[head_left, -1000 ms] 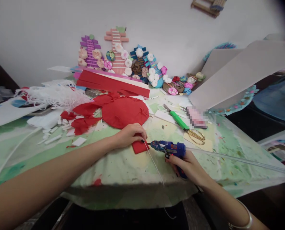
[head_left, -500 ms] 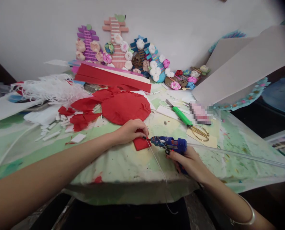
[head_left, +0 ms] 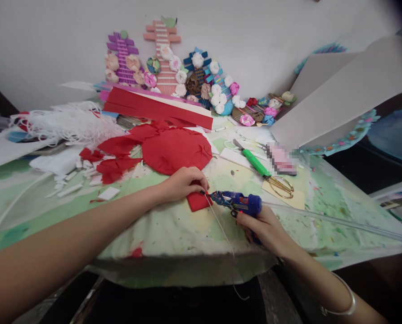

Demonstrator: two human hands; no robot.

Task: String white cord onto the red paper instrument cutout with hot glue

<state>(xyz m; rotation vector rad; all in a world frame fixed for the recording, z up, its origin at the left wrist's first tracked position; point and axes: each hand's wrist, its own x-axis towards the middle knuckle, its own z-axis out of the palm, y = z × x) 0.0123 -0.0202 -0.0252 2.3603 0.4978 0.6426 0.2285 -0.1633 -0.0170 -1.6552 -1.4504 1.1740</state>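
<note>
My right hand (head_left: 263, 225) is wrapped round a blue glue gun (head_left: 243, 202), a long clear glue stick (head_left: 315, 216) running out of its back to the right. The gun's nozzle points left, at the edge of a small red paper-covered piece (head_left: 199, 203) on the table. My left hand (head_left: 185, 183) is closed over the far side of this piece, its thumb at the end of a thin white string (head_left: 223, 229). From there the string runs down over the table's front edge and hangs loose. The fingertips under my left hand are partly hidden.
Just beyond my hands lies a red paper-covered oval (head_left: 177, 150), with red scraps (head_left: 115, 168) to its left. A green-handled cutter (head_left: 256, 163) and gold scissors (head_left: 281, 186) lie right. Tangled white string (head_left: 69, 123) sits far left; decorated guitar shapes (head_left: 163, 58) lean on the wall.
The view has shifted very slightly. Both hands, the glue gun and the red piece keep almost the same places relative to one another.
</note>
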